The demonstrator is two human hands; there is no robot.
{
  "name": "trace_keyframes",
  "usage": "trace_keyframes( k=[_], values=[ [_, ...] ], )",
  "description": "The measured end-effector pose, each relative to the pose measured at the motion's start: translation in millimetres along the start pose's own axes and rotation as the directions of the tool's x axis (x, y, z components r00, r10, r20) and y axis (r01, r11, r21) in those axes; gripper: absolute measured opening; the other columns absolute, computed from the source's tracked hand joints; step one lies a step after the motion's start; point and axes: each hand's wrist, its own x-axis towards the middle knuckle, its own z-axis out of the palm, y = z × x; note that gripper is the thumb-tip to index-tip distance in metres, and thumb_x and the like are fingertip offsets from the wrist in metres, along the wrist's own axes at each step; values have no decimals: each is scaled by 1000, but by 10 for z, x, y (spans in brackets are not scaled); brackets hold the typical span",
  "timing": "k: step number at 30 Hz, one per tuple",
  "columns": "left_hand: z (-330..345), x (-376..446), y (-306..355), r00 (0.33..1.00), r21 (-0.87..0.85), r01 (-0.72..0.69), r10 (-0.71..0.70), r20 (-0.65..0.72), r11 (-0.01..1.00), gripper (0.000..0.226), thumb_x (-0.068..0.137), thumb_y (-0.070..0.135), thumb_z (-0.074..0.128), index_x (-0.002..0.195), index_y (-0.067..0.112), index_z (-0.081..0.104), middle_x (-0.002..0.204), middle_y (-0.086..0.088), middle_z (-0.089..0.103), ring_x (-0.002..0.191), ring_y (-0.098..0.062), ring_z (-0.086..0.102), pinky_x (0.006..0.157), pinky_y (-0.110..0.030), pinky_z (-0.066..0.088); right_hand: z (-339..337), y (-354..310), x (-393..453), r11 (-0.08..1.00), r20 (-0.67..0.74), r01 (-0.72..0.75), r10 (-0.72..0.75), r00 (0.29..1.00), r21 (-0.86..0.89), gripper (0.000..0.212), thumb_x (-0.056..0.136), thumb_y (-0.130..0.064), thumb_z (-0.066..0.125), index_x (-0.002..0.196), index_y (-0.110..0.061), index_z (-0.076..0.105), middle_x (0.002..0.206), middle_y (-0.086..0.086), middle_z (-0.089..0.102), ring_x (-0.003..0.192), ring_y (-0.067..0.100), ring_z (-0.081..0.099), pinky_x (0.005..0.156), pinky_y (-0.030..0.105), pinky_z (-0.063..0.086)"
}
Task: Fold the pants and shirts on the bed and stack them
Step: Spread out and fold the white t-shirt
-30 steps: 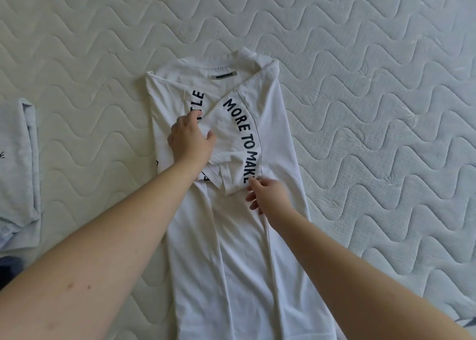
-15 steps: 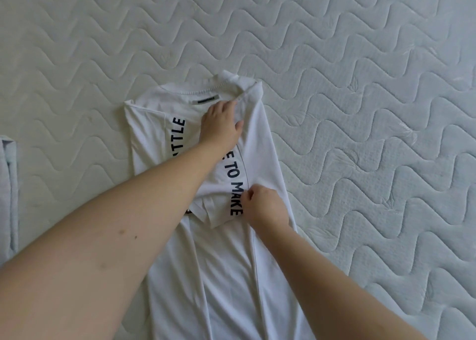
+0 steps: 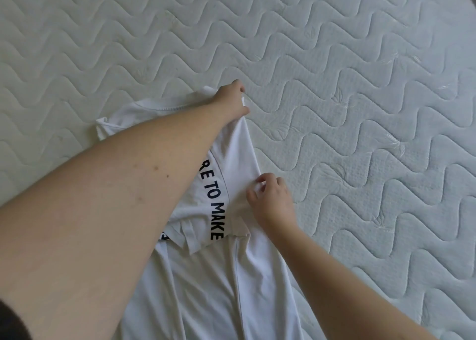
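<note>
Nearest me, the lower body of the white T-shirt (image 3: 206, 288) lies flat on the bed (image 3: 360, 107), side panels already folded inward into a long narrow strip, hem out of frame below. My right hand (image 3: 270, 200) sits on the shirt's right edge, fingers curled and pinching fabric just beside the folded-in sleeve with the "TO MAKE" print (image 3: 215, 210); I judge it's there to pin the fold line so the strip stays straight. My left forearm crosses over the chest area and hides most of it. Farther up, my left hand (image 3: 233, 100) is closed on the right shoulder corner next to the collar (image 3: 170, 106), pulling that edge taut along the side fold.

Versus a second ago: left hand was mid-chest pressing the sleeve flap, then slid up to the collar, now at the far right shoulder corner. Right hand moved from the sleeve hem out to the side edge. The other folded garment at left has dropped out of view. Shirt not yet folded lengthwise, not stacked.
</note>
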Motion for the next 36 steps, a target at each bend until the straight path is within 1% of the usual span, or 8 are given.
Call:
trace_keyframes(
  k=[5, 9, 14, 20, 25, 29, 32, 36],
  values=[
    [-53, 123, -87, 992, -208, 24, -50, -120, 978, 28, 91, 21, 64, 118, 16, 61, 110, -7, 62, 98, -21, 59, 75, -18, 38, 19, -11, 72, 998, -52, -45, 47, 998, 36, 37, 93, -35, 57, 122, -14, 48, 119, 3, 49, 108, 24, 49, 88, 32, 38],
    [-36, 137, -189, 986, -372, 4, -66, -153, 928, 23, 94, 18, 61, 117, 15, 62, 85, 3, 61, 77, -12, 53, 55, -12, 37, 0, 26, 148, 996, -43, -92, 91, 995, -17, 19, 94, -33, 51, 99, -15, 55, 102, -1, 55, 97, 22, 54, 73, 33, 39],
    [16, 98, -203, 996, -433, -13, -25, -83, 901, 39, 92, 10, 62, 130, 15, 54, 90, 8, 58, 87, -11, 56, 70, -8, 41, -103, 163, 205, 984, -23, -128, 126, 992, -126, 21, 92, -46, 57, 82, -27, 55, 83, -9, 56, 80, 17, 54, 60, 30, 35],
    [-70, -180, -232, 983, -201, -179, 167, -75, 963, 56, 85, 6, 65, 137, 18, 48, 128, -7, 50, 106, -13, 53, 90, -16, 39, -50, 225, 93, 987, -117, -68, 52, 992, -144, 14, 95, -37, 56, 99, -23, 57, 96, -4, 57, 95, 23, 58, 73, 35, 42],
    [78, -781, -336, 926, 199, -239, 285, -248, 950, 49, 91, 15, 51, 140, 13, 47, 145, -7, 45, 133, -25, 42, 108, -36, 31, 116, 108, -154, 939, -264, 225, -294, 919, -261, 32, 86, -16, 65, 119, -15, 63, 111, 5, 64, 101, 30, 59, 85, 41, 44],
    [275, -1345, -554, 915, 336, -223, 315, -251, 915, 52, 100, 27, 42, 150, 14, 34, 159, -5, 28, 147, -22, 22, 120, -41, 12, 330, 35, -293, 838, -114, 442, -497, 860, -319, 50, 94, -21, 59, 142, -12, 50, 146, 7, 50, 136, 28, 45, 110, 43, 36],
    [289, -1795, -859, 892, 334, -201, 313, -327, 921, 53, 98, 28, 39, 149, 14, 36, 158, -6, 30, 147, -22, 23, 120, -43, 14, 479, -34, -357, 786, 17, 520, -547, 837, -336, 58, 97, -28, 42, 153, -17, 32, 161, 3, 26, 149, 23, 21, 120, 41, 16],
    [434, -2381, -1373, 941, 434, -143, 258, -219, 889, 58, 99, 40, 33, 153, 20, 31, 159, -5, 27, 148, -23, 23, 119, -45, 20, 552, 89, -350, 755, 210, 514, -470, 857, -408, 63, 103, -50, 28, 157, -29, 4, 163, -6, -9, 151, 16, -7, 120, 34, -8]
  ],
)
